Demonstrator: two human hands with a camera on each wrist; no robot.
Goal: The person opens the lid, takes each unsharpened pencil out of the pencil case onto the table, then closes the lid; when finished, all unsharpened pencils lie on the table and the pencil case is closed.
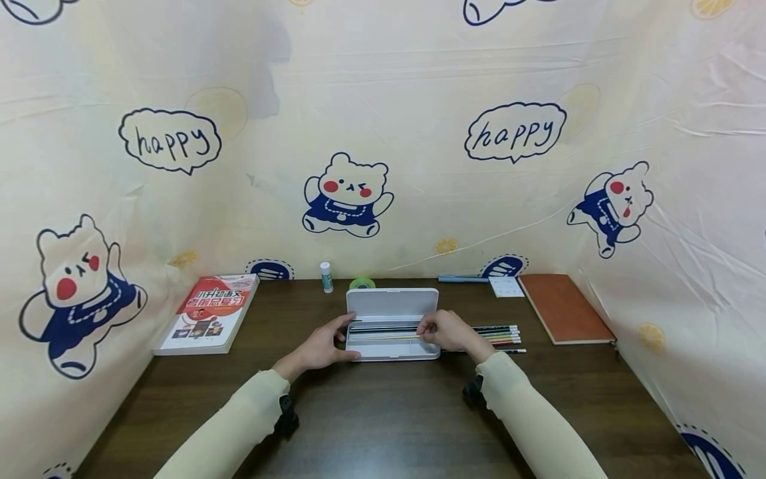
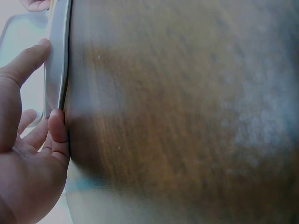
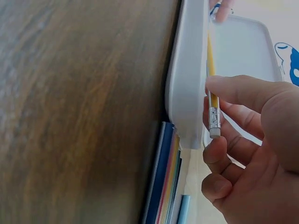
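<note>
Left hand (image 1: 324, 346) relaxed, steadying left end of open white pencil case (image 1: 391, 308); between hands, dark pencils inside tray. Right hand (image 1: 447, 330) pinching yellow pencil (image 3: 211, 70) over tray; loose colored pencils (image 1: 499, 333) just beyond.

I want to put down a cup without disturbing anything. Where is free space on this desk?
The wide strip of desk nearest you, between both sleeves, is bare. So is the patch between the red book and the pencil case. Right of the case is crowded: coloured pencils and a brown notebook.
</note>
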